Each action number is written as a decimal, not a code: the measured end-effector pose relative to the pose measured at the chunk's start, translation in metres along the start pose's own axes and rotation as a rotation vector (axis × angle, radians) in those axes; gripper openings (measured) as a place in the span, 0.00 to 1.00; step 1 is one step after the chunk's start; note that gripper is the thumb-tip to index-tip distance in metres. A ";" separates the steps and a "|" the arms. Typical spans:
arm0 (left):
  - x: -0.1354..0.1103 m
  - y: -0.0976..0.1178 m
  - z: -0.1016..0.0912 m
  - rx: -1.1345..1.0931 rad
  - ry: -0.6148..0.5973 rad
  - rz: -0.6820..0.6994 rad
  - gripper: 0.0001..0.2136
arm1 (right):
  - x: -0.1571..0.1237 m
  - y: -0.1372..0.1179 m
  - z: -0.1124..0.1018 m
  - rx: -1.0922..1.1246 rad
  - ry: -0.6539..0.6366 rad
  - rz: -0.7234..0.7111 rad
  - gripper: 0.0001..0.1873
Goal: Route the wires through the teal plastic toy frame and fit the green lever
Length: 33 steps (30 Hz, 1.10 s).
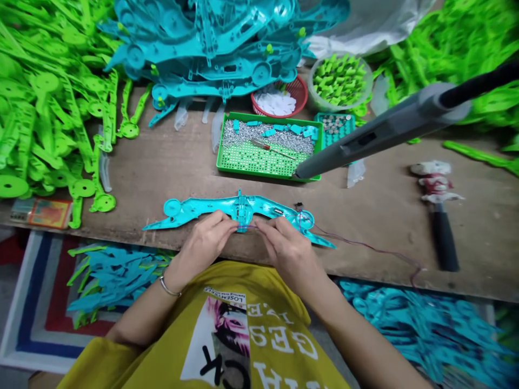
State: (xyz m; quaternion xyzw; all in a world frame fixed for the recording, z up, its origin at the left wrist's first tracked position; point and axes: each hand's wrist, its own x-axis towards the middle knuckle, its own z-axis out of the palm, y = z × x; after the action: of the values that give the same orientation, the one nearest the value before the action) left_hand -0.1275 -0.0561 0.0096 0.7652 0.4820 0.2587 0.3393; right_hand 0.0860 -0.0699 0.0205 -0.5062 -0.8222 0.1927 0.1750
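A blue plastic bow-shaped shell (194, 208) lies on the bench in front of me, its hollow side up. My left hand (208, 235) pinches a thin wire (247, 227) just in front of the shell's middle. Fingers of my right hand (286, 240) close on the same wire a little to the right, so a short stretch spans between them. From the shell's right end, a long dark reddish wire (373, 248) trails over the bench to the right. A small dark part (299, 206) sits at that end, beside the round boss.
A green tray (259, 172) holds screws, small blue pieces and a screwdriver (271, 148). Over its right corner hangs a grey electric screwdriver (377, 127). A black-handled hammer (441, 232) lies right. Green parts (44, 108) and blue shells (227, 48) are heaped behind.
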 end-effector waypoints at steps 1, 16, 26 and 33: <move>0.000 -0.001 0.001 0.057 -0.020 0.001 0.10 | 0.000 0.001 -0.001 -0.018 -0.025 -0.001 0.16; 0.002 -0.006 -0.004 0.101 0.123 -0.060 0.13 | 0.035 0.005 -0.029 -0.477 -0.049 -0.030 0.13; -0.017 -0.007 0.014 -0.309 0.165 -0.397 0.05 | 0.044 0.002 -0.010 -0.448 -0.108 0.079 0.13; -0.009 0.010 0.039 -1.192 0.426 -0.738 0.21 | 0.044 0.017 0.008 -0.123 -0.053 0.203 0.10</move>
State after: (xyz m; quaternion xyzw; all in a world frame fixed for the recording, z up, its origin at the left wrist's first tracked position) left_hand -0.0976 -0.0775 -0.0079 0.1714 0.5413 0.4892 0.6620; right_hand 0.0764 -0.0238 0.0089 -0.5912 -0.7813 0.1723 0.1013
